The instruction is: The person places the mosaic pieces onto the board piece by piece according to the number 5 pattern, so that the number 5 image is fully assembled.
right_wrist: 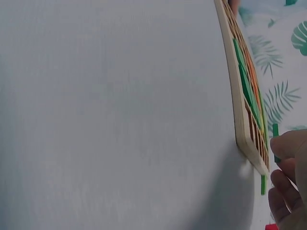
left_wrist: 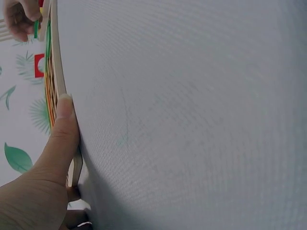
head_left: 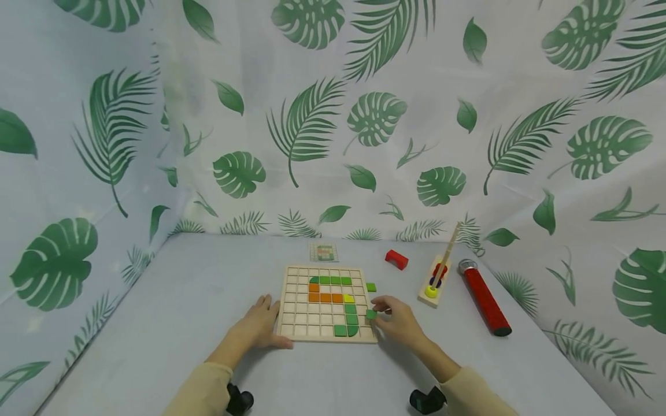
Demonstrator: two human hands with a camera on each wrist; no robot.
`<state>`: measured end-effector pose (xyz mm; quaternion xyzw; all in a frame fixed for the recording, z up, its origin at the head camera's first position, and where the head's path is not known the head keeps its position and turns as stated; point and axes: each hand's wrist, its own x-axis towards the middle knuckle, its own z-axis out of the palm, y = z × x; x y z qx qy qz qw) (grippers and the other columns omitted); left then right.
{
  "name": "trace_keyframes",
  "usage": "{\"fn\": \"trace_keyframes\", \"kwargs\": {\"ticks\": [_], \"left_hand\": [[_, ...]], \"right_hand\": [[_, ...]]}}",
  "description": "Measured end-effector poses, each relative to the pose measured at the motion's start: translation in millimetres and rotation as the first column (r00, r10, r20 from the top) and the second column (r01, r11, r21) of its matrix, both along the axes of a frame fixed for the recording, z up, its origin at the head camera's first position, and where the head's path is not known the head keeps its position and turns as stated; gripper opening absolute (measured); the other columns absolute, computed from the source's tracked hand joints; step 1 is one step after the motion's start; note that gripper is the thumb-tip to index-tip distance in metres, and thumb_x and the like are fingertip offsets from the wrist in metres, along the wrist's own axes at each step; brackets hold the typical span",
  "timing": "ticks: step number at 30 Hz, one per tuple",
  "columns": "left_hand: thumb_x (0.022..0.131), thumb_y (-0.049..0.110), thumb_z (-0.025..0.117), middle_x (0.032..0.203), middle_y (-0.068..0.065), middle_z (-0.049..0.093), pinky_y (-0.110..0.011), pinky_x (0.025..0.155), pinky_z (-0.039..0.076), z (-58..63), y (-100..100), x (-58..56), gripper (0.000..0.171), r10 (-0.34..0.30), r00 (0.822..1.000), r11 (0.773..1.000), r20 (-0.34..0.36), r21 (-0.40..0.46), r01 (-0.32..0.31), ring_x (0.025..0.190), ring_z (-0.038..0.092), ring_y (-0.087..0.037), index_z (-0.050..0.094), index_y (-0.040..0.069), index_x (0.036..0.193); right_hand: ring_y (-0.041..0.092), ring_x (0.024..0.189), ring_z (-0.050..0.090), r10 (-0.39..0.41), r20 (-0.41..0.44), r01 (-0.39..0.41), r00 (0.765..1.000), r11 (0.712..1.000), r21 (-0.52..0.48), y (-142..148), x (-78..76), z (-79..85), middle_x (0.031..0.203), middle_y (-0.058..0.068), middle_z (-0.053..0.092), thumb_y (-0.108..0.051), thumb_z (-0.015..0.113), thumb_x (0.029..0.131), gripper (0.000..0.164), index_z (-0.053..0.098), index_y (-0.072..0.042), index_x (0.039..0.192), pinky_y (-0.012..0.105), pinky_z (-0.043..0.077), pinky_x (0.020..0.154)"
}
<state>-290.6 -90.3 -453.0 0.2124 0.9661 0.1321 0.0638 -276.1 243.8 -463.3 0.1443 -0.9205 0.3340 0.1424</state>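
A wooden grid board [head_left: 302, 319] lies flat on the table, bearing green, orange and yellow tiles set in a bent, S-like pattern. My left hand [head_left: 255, 325] rests at the board's front left corner. Its thumb [left_wrist: 64, 110] lies along the front edge, and the fingers extend beside the left edge. Just off the board's right edge, my right hand [head_left: 399, 322] pinches a green square tile [head_left: 371, 314] between thumb and fingers, seen edge-on in the right wrist view. Another green tile [head_left: 371, 287] lies beside the board's right edge, beyond that hand.
Behind the board lies a small pattern card [head_left: 324, 252]. A red arch block [head_left: 396, 259] sits at the back right. Farther right stand a wooden base with coloured rings and a slanting stick [head_left: 446, 257], then a red tube with a silver end [head_left: 486, 300]. Leaf-print cloth surrounds the table.
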Motion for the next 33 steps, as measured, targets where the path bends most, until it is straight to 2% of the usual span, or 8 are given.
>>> {"fn": "trace_keyframes", "kwargs": {"ticks": [8,14,19,26,33], "left_hand": [[0.068,0.061,0.074,0.144,-0.034,0.026,-0.052,0.109,0.025,-1.2,1.1,-2.4,0.106,0.009,1.000,1.000,0.009,0.014,-0.009,0.135,0.023,-0.046,0.037,-0.009,0.139],[0.068,0.062,0.073,0.144,-0.034,0.027,-0.051,0.109,0.026,-3.1,1.5,-4.1,0.107,0.002,1.000,1.000,0.002,-0.012,-0.002,0.135,0.023,-0.046,0.037,-0.009,0.139],[0.068,0.062,0.073,0.143,-0.035,0.027,-0.052,0.109,0.026,-2.6,-0.9,-4.2,0.107,0.010,1.000,1.000,0.000,-0.022,-0.010,0.134,0.024,-0.046,0.037,-0.010,0.138],[0.068,0.062,0.073,0.144,-0.033,0.028,-0.051,0.109,0.027,-0.2,-0.1,-4.1,0.106,0.020,1.000,0.999,0.000,-0.029,-0.020,0.135,0.024,-0.045,0.037,-0.008,0.139],[0.068,0.062,0.073,0.144,-0.033,0.027,-0.051,0.109,0.026,1.9,0.3,-2.7,0.106,0.021,1.000,0.999,0.012,-0.028,-0.021,0.135,0.024,-0.045,0.037,-0.008,0.139]], "right_hand": [[0.021,0.087,0.062,0.107,-0.054,-0.109,0.993,0.993,-0.038,-24.8,-0.5,-1.5,0.093,0.005,0.066,0.005,0.071,0.075,0.034,0.063,0.001,0.107,0.037,0.055,0.077],[0.020,0.086,0.062,0.180,-0.083,-0.183,0.980,0.983,-0.031,-42.5,0.7,-4.7,0.095,0.007,0.065,0.005,0.072,0.075,0.034,0.062,0.003,0.107,0.034,0.056,0.074],[0.015,0.086,0.060,0.192,-0.046,-0.192,0.980,0.981,-0.001,-59.5,0.3,-6.6,0.094,0.001,0.064,-0.001,0.074,0.077,0.034,0.062,-0.001,0.109,0.035,0.053,0.080],[0.012,0.089,0.059,0.235,-0.017,-0.233,0.972,0.970,0.062,-77.5,2.8,-7.4,0.095,-0.003,0.062,-0.008,0.074,0.078,0.036,0.062,-0.007,0.112,0.033,0.053,0.080],[0.012,0.091,0.059,0.241,0.011,-0.241,0.970,0.966,0.090,-84.0,2.2,-9.0,0.094,-0.004,0.062,-0.010,0.075,0.079,0.036,0.062,-0.007,0.112,0.033,0.052,0.082]]}}
